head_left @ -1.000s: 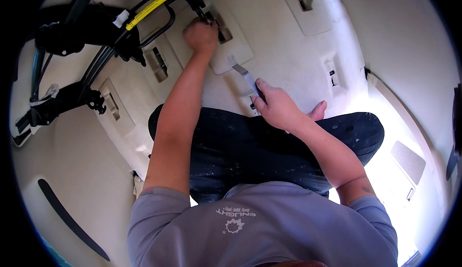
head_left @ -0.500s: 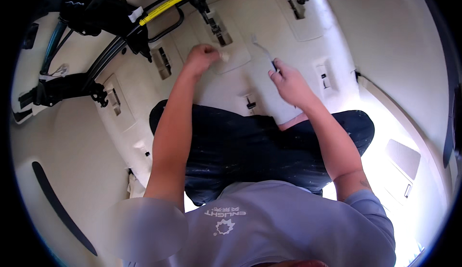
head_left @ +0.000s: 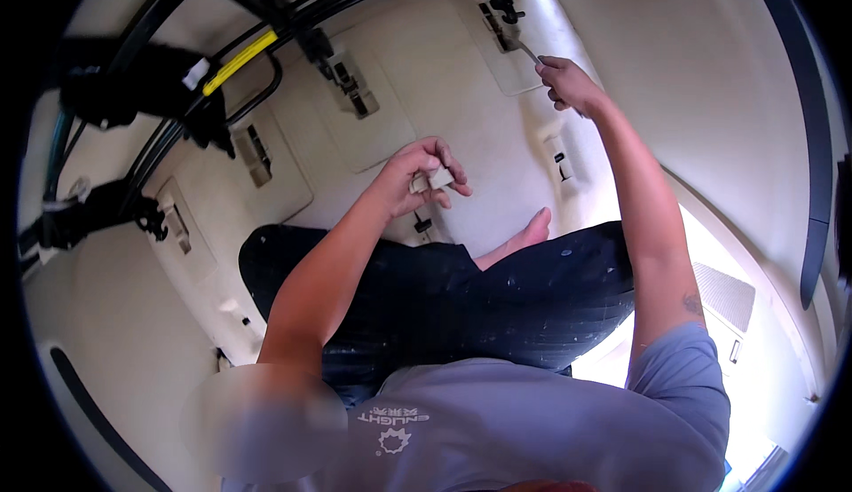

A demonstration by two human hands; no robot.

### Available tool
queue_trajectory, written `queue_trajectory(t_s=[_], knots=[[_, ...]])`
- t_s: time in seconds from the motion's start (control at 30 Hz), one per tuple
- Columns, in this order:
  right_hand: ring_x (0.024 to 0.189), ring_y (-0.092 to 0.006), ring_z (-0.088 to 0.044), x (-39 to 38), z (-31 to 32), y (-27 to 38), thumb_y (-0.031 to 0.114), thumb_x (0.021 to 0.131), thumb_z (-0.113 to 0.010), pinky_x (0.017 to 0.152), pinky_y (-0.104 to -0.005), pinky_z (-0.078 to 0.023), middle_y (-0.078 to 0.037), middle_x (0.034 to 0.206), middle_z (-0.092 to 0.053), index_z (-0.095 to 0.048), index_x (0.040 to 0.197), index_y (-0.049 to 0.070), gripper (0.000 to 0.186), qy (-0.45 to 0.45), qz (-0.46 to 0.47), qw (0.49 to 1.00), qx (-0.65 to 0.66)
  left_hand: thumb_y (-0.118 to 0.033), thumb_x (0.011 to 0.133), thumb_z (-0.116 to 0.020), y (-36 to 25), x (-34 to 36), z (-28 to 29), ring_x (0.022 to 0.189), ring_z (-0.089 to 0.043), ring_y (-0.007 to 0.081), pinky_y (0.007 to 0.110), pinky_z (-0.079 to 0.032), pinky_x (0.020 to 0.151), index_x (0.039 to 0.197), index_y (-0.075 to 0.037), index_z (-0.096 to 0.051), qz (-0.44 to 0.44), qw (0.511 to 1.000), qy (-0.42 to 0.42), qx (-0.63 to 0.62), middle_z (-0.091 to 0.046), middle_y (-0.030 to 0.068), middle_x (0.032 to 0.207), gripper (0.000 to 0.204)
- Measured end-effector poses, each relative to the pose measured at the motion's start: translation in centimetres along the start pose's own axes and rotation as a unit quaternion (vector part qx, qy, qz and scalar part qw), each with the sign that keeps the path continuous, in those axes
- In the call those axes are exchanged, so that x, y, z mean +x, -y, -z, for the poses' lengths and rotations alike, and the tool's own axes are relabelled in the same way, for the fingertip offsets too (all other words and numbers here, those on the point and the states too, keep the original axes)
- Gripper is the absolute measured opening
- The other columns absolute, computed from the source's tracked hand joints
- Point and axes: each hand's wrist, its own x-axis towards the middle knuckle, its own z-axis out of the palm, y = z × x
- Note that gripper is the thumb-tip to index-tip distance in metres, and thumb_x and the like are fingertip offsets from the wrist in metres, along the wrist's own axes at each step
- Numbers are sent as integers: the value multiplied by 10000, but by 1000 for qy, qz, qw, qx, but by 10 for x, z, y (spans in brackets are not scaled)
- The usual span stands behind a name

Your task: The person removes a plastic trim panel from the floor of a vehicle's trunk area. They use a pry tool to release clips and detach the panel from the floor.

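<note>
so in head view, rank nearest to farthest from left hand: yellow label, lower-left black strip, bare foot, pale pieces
1. Pale pieces: held in the left hand.
2. Bare foot: to its lower right.
3. Yellow label: upper left.
4. Black strip: far lower left.

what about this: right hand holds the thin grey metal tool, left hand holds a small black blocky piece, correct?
Wrong colour: the head view shows the left hand holding a small off-white blocky piece. The right hand holds the thin grey metal tool.
</note>
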Motion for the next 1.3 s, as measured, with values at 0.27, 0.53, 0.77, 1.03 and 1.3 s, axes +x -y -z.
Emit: queue_trajectory(t_s=[0.27,0.53,0.77,1.03,1.3], knots=[[519,-64,-392,36,44,48,286,978,-525,391,-228,-321,32,695,-446,-596,1060,67,244,84,-41,981,-170,-233,835,-663,16,37,13,728,-624,224,286,-483,580,888,-29,-641,52,914,-192,354,-636,68,764,212],[454,-86,-362,57,41,86,242,961,-508,376,-259,-301,-5,630,-431,-539,948,40,204,113,-64,963,-234,-209,809,-671,25,48,14,737,-633,248,359,-504,710,876,4,-658,-47,783,-189,590,-671,141,803,224],[428,-102,-323,57,11,98,150,910,-403,385,-255,-237,-5,587,-399,-394,754,75,174,53,-161,954,-246,-204,837,-655,21,52,23,745,-600,190,329,-490,720,876,1,-655,-54,798,-178,573,-659,107,806,209],[423,-76,-314,58,-32,121,79,867,-392,383,-222,-271,22,566,-369,-380,763,118,112,-37,-238,956,-168,-220,815,-653,26,54,25,776,-636,260,361,-498,724,887,-2,-659,-53,782,-196,590,-672,143,846,230],[420,-67,-340,66,-37,130,66,863,-405,370,-225,-286,27,562,-376,-409,779,117,99,-39,-235,951,-197,-243,796,-635,26,56,21,822,-654,336,404,-505,733,905,-9,-672,-45,751,-192,630,-680,175,870,260]])
